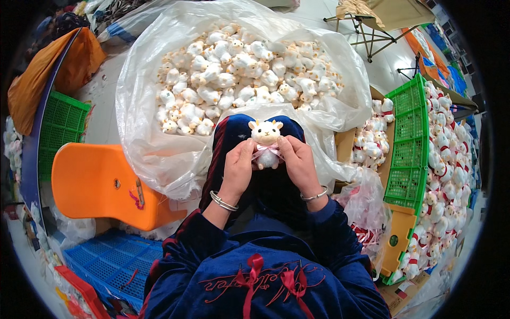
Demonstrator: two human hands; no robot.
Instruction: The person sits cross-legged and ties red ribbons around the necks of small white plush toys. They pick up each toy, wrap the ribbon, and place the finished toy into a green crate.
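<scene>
Upright over my lap is a small white plush toy (265,134) with yellow-orange horns and ears and a pink ribbon bow (267,149) at its neck. My left hand (238,165) is closed on the bow's left side, thumb and fingers against the toy. On the other side, my right hand (298,164) pinches the bow's right side. The fingertips behind the toy are hidden. Just beyond my knees, a large clear plastic bag (139,101) lies spread wide, heaped with many similar plush toys (223,80).
At my left stands an orange chair (87,181) with a small tool on it, above a blue crate (111,260). To the right are a cardboard box (390,141) of toys, a green crate (408,154) packed with red-ribboned toys, and a plastic bag (366,207) of ribbons.
</scene>
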